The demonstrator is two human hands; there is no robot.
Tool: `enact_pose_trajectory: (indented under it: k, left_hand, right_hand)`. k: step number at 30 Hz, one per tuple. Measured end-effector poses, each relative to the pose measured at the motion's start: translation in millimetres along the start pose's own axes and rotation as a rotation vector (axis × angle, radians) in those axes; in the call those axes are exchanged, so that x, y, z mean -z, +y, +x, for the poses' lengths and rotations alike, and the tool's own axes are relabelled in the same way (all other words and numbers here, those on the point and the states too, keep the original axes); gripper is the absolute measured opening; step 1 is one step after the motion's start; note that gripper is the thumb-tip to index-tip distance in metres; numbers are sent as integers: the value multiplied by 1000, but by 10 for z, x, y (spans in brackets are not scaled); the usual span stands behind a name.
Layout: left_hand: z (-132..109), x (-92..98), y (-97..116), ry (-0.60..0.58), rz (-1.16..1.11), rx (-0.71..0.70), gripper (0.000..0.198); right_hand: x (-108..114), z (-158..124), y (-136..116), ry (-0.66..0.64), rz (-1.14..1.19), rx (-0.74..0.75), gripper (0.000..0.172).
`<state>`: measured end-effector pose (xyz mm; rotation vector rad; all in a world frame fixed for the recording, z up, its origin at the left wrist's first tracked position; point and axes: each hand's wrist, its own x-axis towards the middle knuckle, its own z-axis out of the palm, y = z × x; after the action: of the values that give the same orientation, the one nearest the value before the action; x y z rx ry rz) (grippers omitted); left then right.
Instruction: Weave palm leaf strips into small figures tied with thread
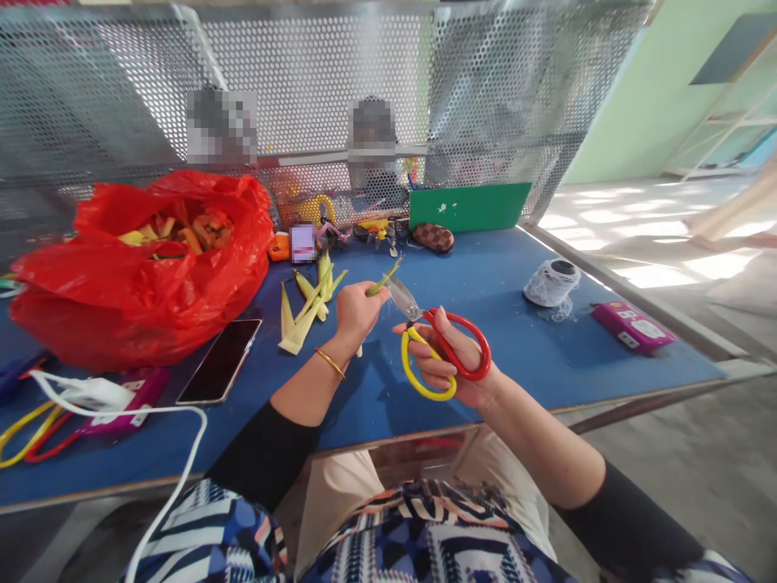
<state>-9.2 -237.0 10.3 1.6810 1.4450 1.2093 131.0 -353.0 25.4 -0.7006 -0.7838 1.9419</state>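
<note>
My left hand (355, 312) is closed around a thin yellow-green leaf strip (386, 278) that sticks up to the right of my fingers. My right hand (452, 356) grips scissors (438, 344) with one red and one yellow handle loop, fingers through the loops. The short metal blades (401, 296) point up-left and meet the strip just beside my left hand. Both hands hover above the blue table (503, 324). A small pile of yellow-green leaf strips (309, 304) lies on the table just left of my left hand.
A red plastic bag (146, 267) holding yellow and orange pieces sits at left, a dark phone (222, 360) beside it. A white cable (151, 437), a spool of white thread (552, 283), a pink box (631, 326) and a green board (467, 206) against the perforated metal screen (340, 89) surround the work spot.
</note>
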Motion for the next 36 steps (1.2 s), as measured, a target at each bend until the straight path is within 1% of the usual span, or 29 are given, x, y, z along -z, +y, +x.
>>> enact_pose_trajectory:
  k: [3, 5, 6, 7, 9, 10, 11, 12, 13, 14, 15, 16, 17, 18, 19, 20, 22, 23, 25, 27, 29, 32, 34, 36]
  left_hand:
    - [36, 2, -20, 13, -91, 33, 10]
    - [50, 29, 4, 14, -184, 72, 10]
    - [52, 50, 27, -10, -244, 118, 12]
    - [51, 72, 55, -57, -314, 183, 13]
    - [40, 111, 110, -210, -465, 329, 18]
    - [32, 124, 132, -284, -532, 390, 21]
    - [23, 130, 148, -335, -583, 434, 23]
    - [15, 128, 156, -360, -615, 457, 23]
    - [7, 121, 159, -362, -632, 465, 22]
    - [-1, 108, 158, -356, -637, 465, 19]
    - [-8, 94, 154, -351, -636, 461, 17]
    - [-15, 78, 150, -349, -636, 453, 15]
    - [-23, 63, 148, -349, -635, 446, 15]
    - [-31, 50, 147, -348, -635, 438, 17]
    - [-38, 39, 148, -348, -633, 433, 21]
    - [-45, 30, 150, -347, -629, 430, 26]
    - [-55, 13, 153, -344, -611, 430, 34]
    - [-57, 5, 152, -337, -598, 431, 37]
    - [-57, -14, 143, -310, -575, 430, 42]
    - [-51, -34, 128, -282, -554, 431, 45]
    - [-45, -47, 113, -275, -534, 438, 46]
    - [-34, -43, 101, -306, -541, 439, 43]
    - [-23, -25, 102, -363, -604, 456, 40]
    - [-10, -8, 106, -417, -689, 525, 40]
  right_hand:
    - [25, 3, -28, 79, -134, 25, 54]
    - [90, 15, -60, 205, -364, 66, 57]
    - [136, 23, -83, 299, -555, 89, 56]
    - [188, 32, -111, 409, -797, 106, 52]
    - [293, 43, -184, 613, -1368, 81, 40]
    - [338, 43, -229, 662, -1639, 41, 35]
    - [375, 40, -278, 666, -1864, -1, 32]
    - [403, 36, -330, 629, -2033, -43, 29]
    - [420, 36, -385, 573, -2145, -81, 25]
    - [427, 45, -440, 526, -2207, -93, 23]
    - [427, 68, -491, 503, -2220, -64, 22]
    - [420, 108, -535, 505, -2181, 9, 23]
    - [409, 168, -567, 517, -2082, 114, 23]
    - [395, 246, -584, 526, -1926, 226, 24]
    - [378, 338, -585, 518, -1721, 325, 25]
    - [361, 439, -570, 498, -1495, 373, 27]
    - [323, 637, -502, 449, -1097, 345, 30]
    - [304, 722, -459, 427, -954, 323, 31]
    - [271, 844, -377, 407, -781, 306, 32]
    - [250, 904, -323, 411, -711, 329, 30]
    - [251, 930, -309, 407, -697, 358, 27]
    - [328, 970, -393, 402, -803, 387, 22]
    - [452, 1021, -535, 484, -973, 454, 20]
    - [629, 1088, -734, 666, -1184, 573, 20]
